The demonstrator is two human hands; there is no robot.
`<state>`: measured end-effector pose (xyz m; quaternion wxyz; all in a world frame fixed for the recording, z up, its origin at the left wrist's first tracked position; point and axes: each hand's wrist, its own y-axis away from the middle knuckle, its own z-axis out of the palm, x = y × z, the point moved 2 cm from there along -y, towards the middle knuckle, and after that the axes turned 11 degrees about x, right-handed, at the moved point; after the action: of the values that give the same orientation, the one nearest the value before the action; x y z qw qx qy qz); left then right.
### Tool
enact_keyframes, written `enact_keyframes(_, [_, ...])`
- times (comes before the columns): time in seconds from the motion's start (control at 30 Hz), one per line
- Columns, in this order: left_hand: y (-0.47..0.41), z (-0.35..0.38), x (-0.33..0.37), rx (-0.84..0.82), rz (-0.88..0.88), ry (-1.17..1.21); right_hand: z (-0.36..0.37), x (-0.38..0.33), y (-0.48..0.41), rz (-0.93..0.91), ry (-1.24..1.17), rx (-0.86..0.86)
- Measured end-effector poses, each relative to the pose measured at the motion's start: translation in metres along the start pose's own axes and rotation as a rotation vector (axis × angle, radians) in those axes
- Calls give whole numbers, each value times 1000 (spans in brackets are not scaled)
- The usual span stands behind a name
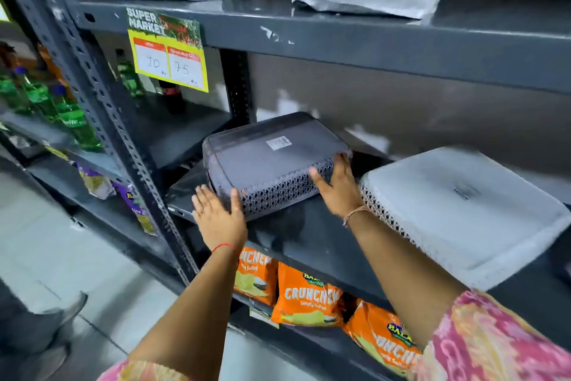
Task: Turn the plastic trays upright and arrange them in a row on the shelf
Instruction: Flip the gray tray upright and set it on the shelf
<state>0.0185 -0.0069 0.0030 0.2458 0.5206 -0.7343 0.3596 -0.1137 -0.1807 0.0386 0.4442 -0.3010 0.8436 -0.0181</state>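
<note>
the dark tray [265, 161] is seen lying upside down on the middle shelf [309, 238], near its left end, with its flat bottom and a small white sticker facing up. it is judged to be light, thin moulded plastic, fairly stiff at the rim but likely to flex at the lattice side walls, and smooth enough on the flat bottom to slip. the two short ends are judged the best places to be taken hold of, so that it can be tipped over toward the near edge.

the left hand [217, 217] is laid against the tray's near left corner, fingers spread and flat, thumb touching the lattice wall; nothing is pinched. the right hand [335, 184] is spread as well, its fingers pressed on the right end of the tray and the thumb on the near wall.

just to the right, a white tray [457, 207] is also seen upside down, apart from the dark one.
</note>
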Motion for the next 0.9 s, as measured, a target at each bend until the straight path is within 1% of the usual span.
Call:
enact_keyframes(0.03, [-2,5,0,3,-85,43,3,2,-7,24,-23,25])
enact_keyframes(0.17, [-8,32,-2,0,-255,243,13,4,-41,130,-74,127])
enact_keyframes(0.23, [-9,36,-1,32,-320,344,10,4,-58,189,-24,178])
enact_keyframes(0.27, [-11,38,0,40,-346,371,7,4,-68,250,16,180])
enact_keyframes(0.33, [-15,41,-2,45,-368,409,7,13,-91,363,91,183])
enact_keyframes(0.37, [-18,43,-5,46,-377,417,9,19,-102,425,80,176])
enact_keyframes(0.43, [-25,45,-10,51,-388,423,16,28,-117,540,-4,153])
enact_keyframes(0.53, [-32,45,-13,59,-387,433,20,29,-119,612,-98,84])
enact_keyframes(0.6, [-36,42,-11,67,-397,465,21,30,-122,627,-88,79])
enact_keyframes(0.67, [-41,35,-9,98,-417,508,16,25,-118,622,-65,114])
enact_keyframes(0.73, [-49,22,-4,169,-424,525,10,17,-112,510,-43,168])
enact_keyframes(0.8, [-61,6,1,288,-428,590,0,11,-104,335,-90,286])
enact_keyframes(0.83, [-71,-4,3,354,-434,668,-4,7,-99,286,-149,374])
enact_keyframes(0.9, [-86,-19,11,482,-468,837,-19,-1,-89,264,-397,490])
